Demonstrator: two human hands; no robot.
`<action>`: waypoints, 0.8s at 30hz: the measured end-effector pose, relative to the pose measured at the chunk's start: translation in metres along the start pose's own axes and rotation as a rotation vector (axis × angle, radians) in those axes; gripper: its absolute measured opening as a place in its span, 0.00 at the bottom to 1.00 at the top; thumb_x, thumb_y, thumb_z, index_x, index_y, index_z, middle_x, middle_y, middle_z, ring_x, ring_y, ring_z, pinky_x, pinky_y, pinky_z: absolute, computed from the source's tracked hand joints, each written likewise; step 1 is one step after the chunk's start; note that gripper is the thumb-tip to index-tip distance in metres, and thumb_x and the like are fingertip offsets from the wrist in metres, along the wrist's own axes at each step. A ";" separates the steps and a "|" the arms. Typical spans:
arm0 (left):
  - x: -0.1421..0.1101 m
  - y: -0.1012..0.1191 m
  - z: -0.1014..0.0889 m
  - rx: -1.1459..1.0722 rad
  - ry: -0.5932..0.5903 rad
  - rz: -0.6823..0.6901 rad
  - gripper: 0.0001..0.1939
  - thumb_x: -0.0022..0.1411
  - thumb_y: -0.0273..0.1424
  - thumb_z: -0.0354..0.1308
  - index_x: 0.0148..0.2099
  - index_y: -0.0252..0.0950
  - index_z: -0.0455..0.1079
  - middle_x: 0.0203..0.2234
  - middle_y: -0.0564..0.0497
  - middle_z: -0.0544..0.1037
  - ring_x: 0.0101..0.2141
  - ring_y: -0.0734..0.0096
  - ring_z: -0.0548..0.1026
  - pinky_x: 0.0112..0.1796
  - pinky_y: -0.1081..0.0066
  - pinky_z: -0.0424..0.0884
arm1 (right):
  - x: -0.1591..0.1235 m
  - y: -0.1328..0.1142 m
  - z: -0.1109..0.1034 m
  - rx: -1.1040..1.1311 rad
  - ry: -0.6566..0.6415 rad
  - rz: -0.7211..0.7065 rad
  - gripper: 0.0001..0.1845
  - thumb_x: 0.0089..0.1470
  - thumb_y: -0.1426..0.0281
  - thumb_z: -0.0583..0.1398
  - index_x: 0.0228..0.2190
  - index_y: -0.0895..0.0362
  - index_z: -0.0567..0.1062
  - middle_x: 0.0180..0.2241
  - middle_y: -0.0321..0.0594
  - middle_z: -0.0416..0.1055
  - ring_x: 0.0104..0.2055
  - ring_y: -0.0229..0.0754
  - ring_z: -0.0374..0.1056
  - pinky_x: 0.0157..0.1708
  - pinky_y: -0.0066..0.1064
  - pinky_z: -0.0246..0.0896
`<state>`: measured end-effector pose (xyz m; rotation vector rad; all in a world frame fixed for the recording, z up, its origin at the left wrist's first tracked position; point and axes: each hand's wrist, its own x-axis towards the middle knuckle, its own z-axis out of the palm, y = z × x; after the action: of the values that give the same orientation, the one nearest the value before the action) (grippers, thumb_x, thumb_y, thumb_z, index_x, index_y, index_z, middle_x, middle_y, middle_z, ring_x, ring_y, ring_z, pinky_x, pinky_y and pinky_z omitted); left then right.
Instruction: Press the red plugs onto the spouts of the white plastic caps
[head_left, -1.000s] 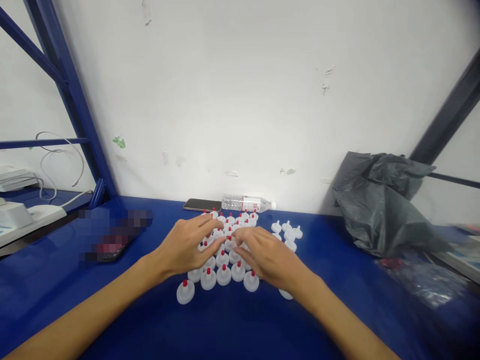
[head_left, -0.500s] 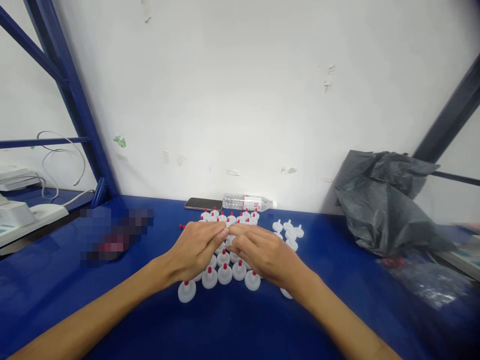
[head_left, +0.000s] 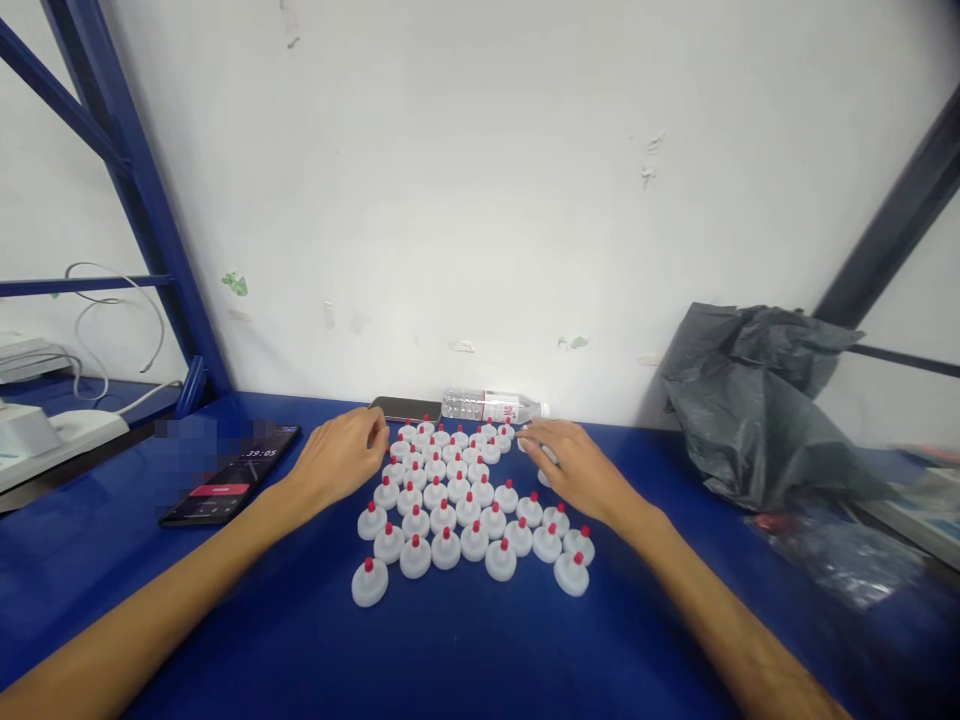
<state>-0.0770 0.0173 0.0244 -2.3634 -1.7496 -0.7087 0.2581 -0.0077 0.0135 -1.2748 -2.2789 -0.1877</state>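
Several white plastic caps with red tips (head_left: pixel 457 500) stand in rows on the blue table (head_left: pixel 465 650). My left hand (head_left: pixel 341 460) rests at the left far corner of the rows, fingers curled down, their tips close to the caps; what they hold, if anything, is hidden. At the right far corner, my right hand (head_left: pixel 574 465) lies with fingers stretched over some white caps that it mostly hides. Both hands are beside the group, apart from each other.
A water bottle (head_left: pixel 491 406) lies by the wall, next to a dark phone (head_left: pixel 405 408). Another phone (head_left: pixel 232 485) showing a timer lies at the left. A black plastic bag (head_left: pixel 765 400) and a clear bag (head_left: pixel 832 560) sit at the right. A blue frame post (head_left: pixel 142 220) rises at the left.
Both hands were together over the middle of the caps; they have spread apart to the far left and far right corners, uncovering the rows.
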 end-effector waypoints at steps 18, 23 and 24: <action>0.000 -0.016 0.015 0.008 -0.140 0.038 0.08 0.58 0.26 0.58 0.36 0.42 0.78 0.36 0.47 0.82 0.40 0.55 0.78 0.35 0.66 0.68 | 0.023 -0.009 0.016 -0.031 -0.116 -0.022 0.25 0.72 0.60 0.45 0.50 0.54 0.78 0.51 0.43 0.80 0.56 0.47 0.73 0.59 0.44 0.63; -0.003 -0.015 0.015 0.011 -0.178 0.024 0.07 0.59 0.29 0.58 0.34 0.42 0.77 0.34 0.48 0.81 0.38 0.58 0.77 0.33 0.67 0.66 | 0.027 -0.006 0.024 -0.045 -0.094 -0.047 0.24 0.72 0.61 0.46 0.43 0.55 0.80 0.46 0.44 0.82 0.51 0.46 0.76 0.57 0.43 0.64; -0.003 -0.014 0.014 0.009 -0.183 0.016 0.07 0.59 0.28 0.58 0.33 0.42 0.77 0.34 0.48 0.81 0.37 0.58 0.77 0.32 0.67 0.66 | 0.027 -0.006 0.021 -0.047 -0.073 -0.044 0.24 0.72 0.62 0.46 0.42 0.55 0.80 0.45 0.44 0.82 0.51 0.46 0.76 0.58 0.44 0.63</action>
<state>-0.0866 0.0243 0.0082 -2.5035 -1.7945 -0.4951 0.2336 0.0168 0.0095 -1.2748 -2.3792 -0.2153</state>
